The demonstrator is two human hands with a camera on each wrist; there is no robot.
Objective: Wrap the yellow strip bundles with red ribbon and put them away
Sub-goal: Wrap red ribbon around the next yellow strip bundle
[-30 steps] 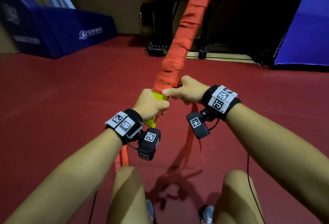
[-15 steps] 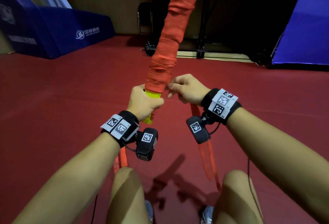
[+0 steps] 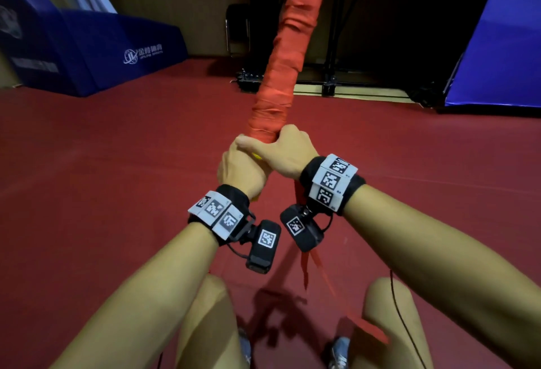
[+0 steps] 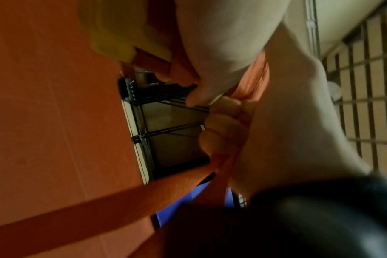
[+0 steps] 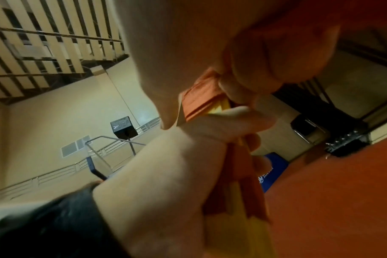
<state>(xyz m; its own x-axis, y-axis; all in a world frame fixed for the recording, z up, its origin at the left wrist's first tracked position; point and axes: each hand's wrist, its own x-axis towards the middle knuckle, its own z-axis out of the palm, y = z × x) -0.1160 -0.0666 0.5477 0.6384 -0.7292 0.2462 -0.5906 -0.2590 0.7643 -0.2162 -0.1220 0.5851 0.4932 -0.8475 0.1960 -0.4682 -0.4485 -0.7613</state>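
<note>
Both hands closed on the ribbon-wrapped bundle

The right hand (image 5: 210,43) curls its fingers on the red ribbon (image 5: 201,97), just above the left hand (image 5: 166,174), which grips the yellow strip bundle (image 5: 239,235) over a red floor (image 5: 331,200).

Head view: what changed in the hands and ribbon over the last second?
The right hand swung from beside the bundle onto it, now gripping the wrapped part just above the left hand. Almost all the bare yellow is covered. The left hand kept its grip on the bundle's lower end; the red ribbon tail still hangs below the right wrist.
</note>
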